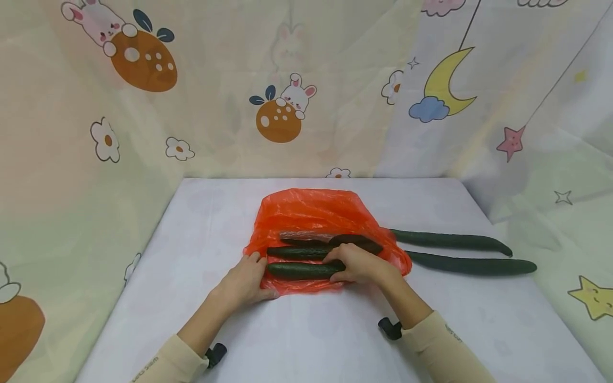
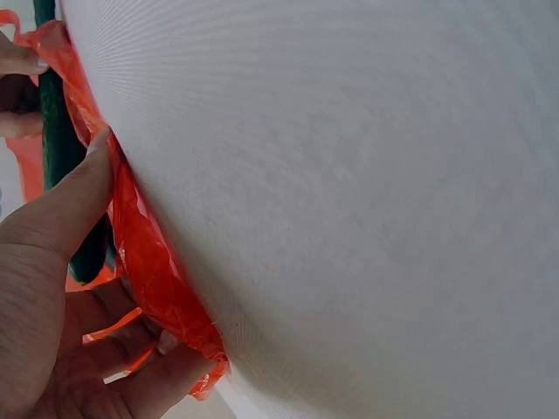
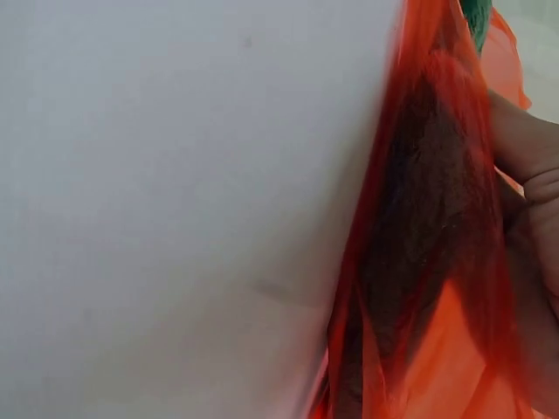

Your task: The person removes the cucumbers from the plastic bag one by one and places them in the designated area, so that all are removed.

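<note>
A thin orange-red plastic bag (image 1: 311, 205) lies spread on the table with several dark green cucumbers on or in it. At its left side is my left hand (image 1: 241, 282), holding the bag's edge; in the left wrist view the thumb is on the orange film (image 2: 153, 253) and the fingers are at the lower edge. My right hand (image 1: 359, 264) grips the right end of the front cucumber (image 1: 299, 271) between thumb and fingers. Just behind lies a second cucumber (image 1: 297, 252). The right wrist view shows a dark shape (image 3: 419, 201) through the film beside the right thumb.
Two long cucumbers, one farther back (image 1: 450, 240) and one nearer (image 1: 474, 265), stick out to the right of the bag on the white table (image 1: 306, 340). Printed cloth walls (image 1: 215, 106) stand behind and at both sides.
</note>
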A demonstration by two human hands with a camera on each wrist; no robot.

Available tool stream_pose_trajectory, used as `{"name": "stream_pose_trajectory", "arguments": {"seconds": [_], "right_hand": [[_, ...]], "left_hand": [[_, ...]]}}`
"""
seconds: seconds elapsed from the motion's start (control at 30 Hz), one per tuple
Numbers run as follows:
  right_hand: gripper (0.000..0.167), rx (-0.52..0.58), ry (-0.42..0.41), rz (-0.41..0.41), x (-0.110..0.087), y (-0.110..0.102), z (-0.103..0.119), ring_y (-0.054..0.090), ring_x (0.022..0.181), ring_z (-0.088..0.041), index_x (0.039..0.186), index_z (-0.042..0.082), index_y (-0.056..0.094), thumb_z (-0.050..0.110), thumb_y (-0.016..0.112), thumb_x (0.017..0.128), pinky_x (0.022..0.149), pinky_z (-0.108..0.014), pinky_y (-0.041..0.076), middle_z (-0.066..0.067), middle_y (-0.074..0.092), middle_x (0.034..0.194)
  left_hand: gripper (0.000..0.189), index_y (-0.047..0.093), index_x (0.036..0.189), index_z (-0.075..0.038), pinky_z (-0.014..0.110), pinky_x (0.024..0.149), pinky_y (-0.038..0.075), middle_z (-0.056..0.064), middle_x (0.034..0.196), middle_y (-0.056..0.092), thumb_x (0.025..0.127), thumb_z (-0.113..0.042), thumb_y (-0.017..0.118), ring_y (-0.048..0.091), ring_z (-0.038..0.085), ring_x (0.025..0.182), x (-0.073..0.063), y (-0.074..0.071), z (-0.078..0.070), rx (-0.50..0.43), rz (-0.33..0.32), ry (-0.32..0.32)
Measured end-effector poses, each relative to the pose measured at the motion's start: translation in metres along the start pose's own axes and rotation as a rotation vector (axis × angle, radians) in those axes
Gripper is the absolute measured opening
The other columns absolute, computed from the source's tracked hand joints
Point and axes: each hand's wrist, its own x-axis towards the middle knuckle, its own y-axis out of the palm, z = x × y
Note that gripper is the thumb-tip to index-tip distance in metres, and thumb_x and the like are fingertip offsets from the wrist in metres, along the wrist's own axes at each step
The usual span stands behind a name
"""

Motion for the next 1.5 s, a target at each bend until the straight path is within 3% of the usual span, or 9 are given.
{"name": "stream_pose_trajectory", "arguments": {"seconds": [0.3,0.67,1.03,1.27,1.5], "right_hand": [[0.039,-0.007,-0.083,0.011,0.000,0.008,-0.004,0.064,0.116,-0.017,0.126,0.015,0.074,0.023,0.083,0.088,0.105,-0.042,0.051,0.003,0.072,0.122],[0.038,-0.037,-0.103,0.013,-0.001,0.003,-0.004,0.062,0.116,-0.015,0.127,0.017,0.073,0.024,0.081,0.090,0.105,-0.041,0.051,0.006,0.070,0.122],[0.039,0.014,-0.162,-0.081,-0.004,-0.007,-0.004,0.061,0.118,-0.014,0.130,0.020,0.072,0.024,0.079,0.092,0.104,-0.038,0.051,0.009,0.068,0.122],[0.042,0.068,-0.206,-0.154,-0.004,-0.012,0.004,0.060,0.120,-0.010,0.132,0.019,0.070,0.021,0.080,0.091,0.103,-0.037,0.052,0.010,0.067,0.127],[0.042,0.091,-0.217,-0.160,0.001,-0.022,0.014,0.061,0.118,-0.010,0.131,0.019,0.070,0.020,0.081,0.091,0.100,-0.035,0.054,0.009,0.068,0.125]], "left_hand": [[0.081,0.063,0.127,0.000,0.038,0.083,0.058,0.007,0.106,0.055,0.072,-0.053,0.090,0.052,0.021,0.095,-0.006,0.001,0.002,-0.016,0.022,-0.014],[0.081,0.062,0.129,-0.001,0.041,0.089,0.058,0.008,0.109,0.057,0.073,-0.054,0.089,0.054,0.021,0.097,-0.003,0.003,0.000,-0.024,0.013,-0.010],[0.077,0.063,0.127,-0.003,0.039,0.088,0.057,0.005,0.107,0.056,0.073,-0.051,0.090,0.054,0.020,0.098,-0.003,0.003,-0.001,-0.034,-0.018,0.008],[0.081,0.057,0.137,-0.012,0.043,0.093,0.056,0.004,0.118,0.056,0.073,-0.049,0.091,0.054,0.021,0.111,-0.004,0.002,0.000,-0.080,-0.057,0.044],[0.090,0.047,0.144,-0.022,0.051,0.104,0.051,0.002,0.134,0.053,0.070,-0.040,0.095,0.050,0.023,0.128,-0.002,0.002,0.001,-0.210,-0.125,0.095]]}}
